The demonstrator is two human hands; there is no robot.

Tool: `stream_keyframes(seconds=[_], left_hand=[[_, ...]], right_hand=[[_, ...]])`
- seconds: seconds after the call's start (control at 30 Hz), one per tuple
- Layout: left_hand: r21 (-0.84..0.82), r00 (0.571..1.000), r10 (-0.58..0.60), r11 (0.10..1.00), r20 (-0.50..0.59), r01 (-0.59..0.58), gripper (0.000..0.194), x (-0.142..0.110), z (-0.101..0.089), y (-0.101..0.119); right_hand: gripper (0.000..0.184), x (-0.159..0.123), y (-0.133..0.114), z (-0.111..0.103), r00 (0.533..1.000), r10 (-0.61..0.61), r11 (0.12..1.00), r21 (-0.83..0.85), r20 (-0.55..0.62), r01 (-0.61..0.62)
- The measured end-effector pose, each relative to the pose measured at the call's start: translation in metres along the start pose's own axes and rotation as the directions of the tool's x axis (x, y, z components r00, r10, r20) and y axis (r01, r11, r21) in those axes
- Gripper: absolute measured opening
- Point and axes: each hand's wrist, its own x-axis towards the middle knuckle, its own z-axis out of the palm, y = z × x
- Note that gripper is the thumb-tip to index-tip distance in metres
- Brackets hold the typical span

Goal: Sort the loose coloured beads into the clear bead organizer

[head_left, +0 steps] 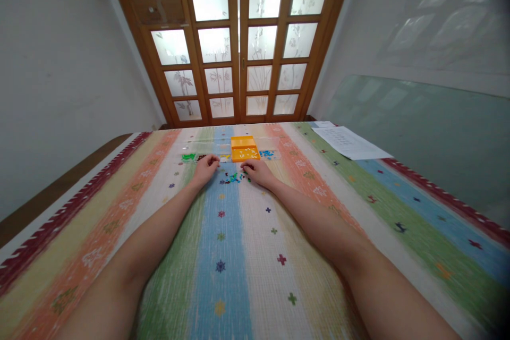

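My left hand (206, 168) rests at the front of a clear compartment box, beside the dark brown pieces (201, 158); its fingertips are pinched together. Opposite it, my right hand (256, 171) has its fingers curled closed in front of an orange box (243, 142). Whatever either hand may hold is too small to make out. Between and just below the hands lies a loose pile of small blue, green and dark pieces (234, 178). White pieces (251, 153) are scattered in the open orange box. Green pieces (188, 157), yellow pieces (225, 156) and blue pieces (266, 154) sit in clear compartments.
A striped, patterned cloth (223, 287) covers the table. Sheets of paper (346, 142) lie at the far right, beside a pale glass-like panel (430, 133) against the wall. Wooden doors with glass panes (239, 42) stand behind the table.
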Motion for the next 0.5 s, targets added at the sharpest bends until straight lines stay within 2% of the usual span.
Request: stream_keyframes(seconds=[0.1,0.23,0.33,0.5], left_hand=[[-0.231,0.981,-0.158,0.964,-0.113,0.129,0.013,0.009,-0.009,-0.011],[-0.375,0.928,-0.298,0.905,-0.222,0.2,0.019,0.016,-0.024,-0.023],[-0.467,0.907,-0.367,0.852,-0.208,0.238,0.028,0.018,-0.031,-0.027],[-0.504,0.912,-0.387,0.82,-0.139,0.271,0.044,0.017,-0.031,-0.023]], right_hand=[[0.021,0.0,0.0,0.0,1.0,0.004,1.0,-0.005,0.005,-0.004],[0.022,0.0,0.001,0.0,1.0,-0.008,1.0,0.005,-0.002,0.008],[0.021,0.0,0.001,0.0,1.0,-0.023,1.0,0.017,-0.004,0.024],[0.021,0.0,0.002,0.001,1.0,-0.021,1.0,0.023,-0.002,0.021]])
